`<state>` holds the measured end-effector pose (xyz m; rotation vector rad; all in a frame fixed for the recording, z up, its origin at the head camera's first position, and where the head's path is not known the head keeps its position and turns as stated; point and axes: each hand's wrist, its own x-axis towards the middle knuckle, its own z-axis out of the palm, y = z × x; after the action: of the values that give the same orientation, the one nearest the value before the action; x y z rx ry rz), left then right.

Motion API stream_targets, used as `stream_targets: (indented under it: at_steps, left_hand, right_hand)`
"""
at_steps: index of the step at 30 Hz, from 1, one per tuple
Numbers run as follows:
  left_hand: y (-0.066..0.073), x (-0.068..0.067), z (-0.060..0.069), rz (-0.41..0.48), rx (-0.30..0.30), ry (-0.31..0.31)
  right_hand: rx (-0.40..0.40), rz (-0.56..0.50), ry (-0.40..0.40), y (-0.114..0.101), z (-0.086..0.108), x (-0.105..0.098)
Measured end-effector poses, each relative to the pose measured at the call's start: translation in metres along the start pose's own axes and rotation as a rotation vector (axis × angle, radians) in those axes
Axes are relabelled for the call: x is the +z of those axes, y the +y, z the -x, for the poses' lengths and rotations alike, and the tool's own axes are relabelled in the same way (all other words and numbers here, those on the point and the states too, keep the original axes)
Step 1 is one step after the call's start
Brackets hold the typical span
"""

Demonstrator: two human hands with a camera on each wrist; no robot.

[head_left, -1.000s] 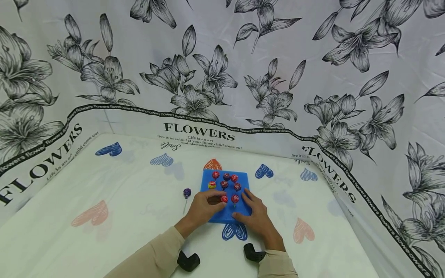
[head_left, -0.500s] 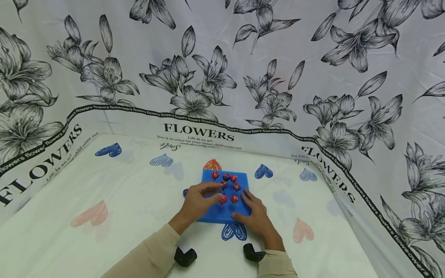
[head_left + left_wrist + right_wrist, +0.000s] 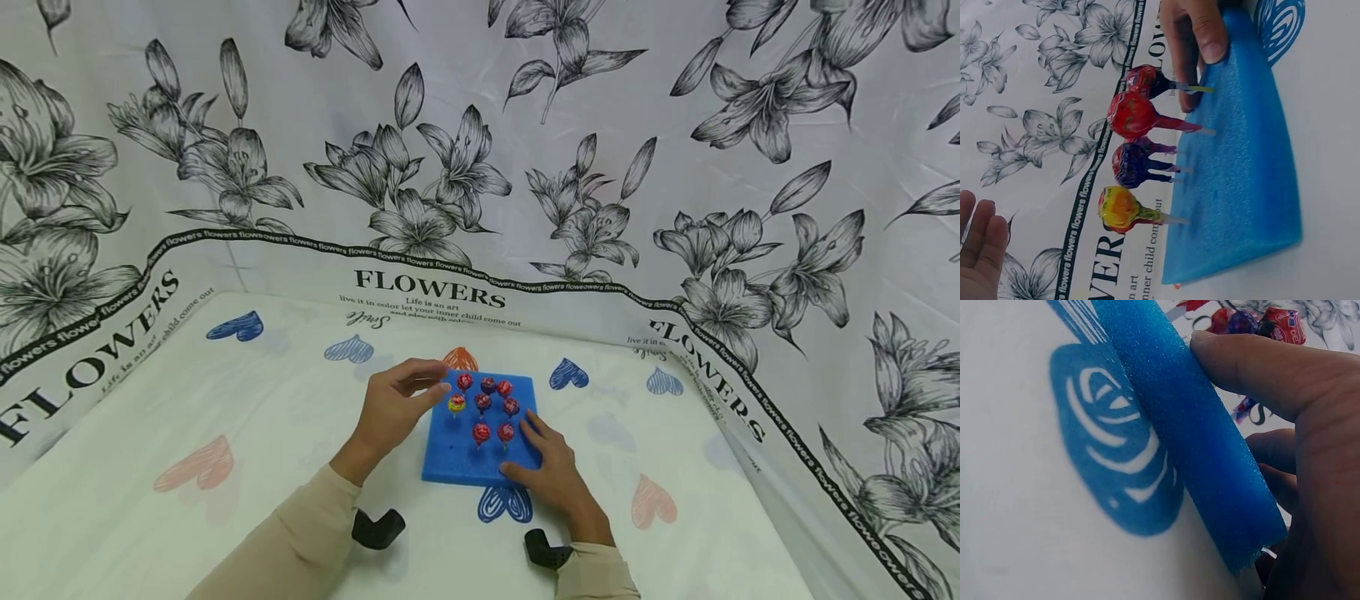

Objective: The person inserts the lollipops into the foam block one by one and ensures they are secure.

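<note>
Several wrapped lollipops (image 3: pixel 481 432) stand on their sticks in a blue foam block (image 3: pixel 457 462), most of them red or dark. A yellow and red lollipop (image 3: pixel 1119 209) is at the block's left side. My left hand (image 3: pixel 397 408) is raised at the block's left edge, fingers extended, apart from the yellow lollipop, with nothing seen in it; in the left wrist view its fingers (image 3: pixel 988 250) are spread. My right hand (image 3: pixel 553 462) holds the block's right front corner, thumb on top and fingers along the right edge. The right wrist view shows the thumb (image 3: pixel 1241 359) against the foam.
A white cloth with printed hearts (image 3: pixel 654 500) covers the table. Behind it hangs a flower-printed curtain (image 3: pixel 420 217). Black devices (image 3: pixel 378 529) sit below both wrists.
My left hand has let go of the front red lollipop and moved left and away from me. The purple lollipop lying left of the block is now out of sight. My right hand stays put.
</note>
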<state>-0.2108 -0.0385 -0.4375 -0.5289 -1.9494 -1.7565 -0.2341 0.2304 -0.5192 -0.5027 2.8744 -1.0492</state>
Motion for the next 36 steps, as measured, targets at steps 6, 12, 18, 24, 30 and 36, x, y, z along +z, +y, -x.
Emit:
stream_targets:
  at_steps: [6, 12, 18, 24, 30, 36]
  left_hand:
    - [0.007, -0.014, -0.001, 0.0, -0.056, 0.057]
    - [0.015, -0.027, -0.001, 0.008, -0.062, 0.091]
    - [0.022, -0.043, -0.001, -0.022, -0.049, 0.123]
    - [0.011, -0.056, -0.004, -0.027, -0.077, 0.126]
    - [0.0, -0.059, -0.003, -0.015, -0.132, 0.066]
    - [-0.048, -0.06, 0.004, -0.022, -0.259, 0.035]
  right_hand:
    - [-0.012, -0.001, 0.001, -0.001, 0.0, 0.001]
    - [-0.018, -0.002, 0.0, 0.0, 0.0, 0.001]
    - [-0.017, -0.012, -0.012, -0.001, 0.001, 0.001]
    - [-0.038, 0.006, -0.003, 0.001, -0.001, 0.001]
    - [-0.023, 0.005, -0.008, 0.001, -0.001, 0.0]
    - [-0.017, 0.0, -0.007, 0.0, 0.0, 0.001]
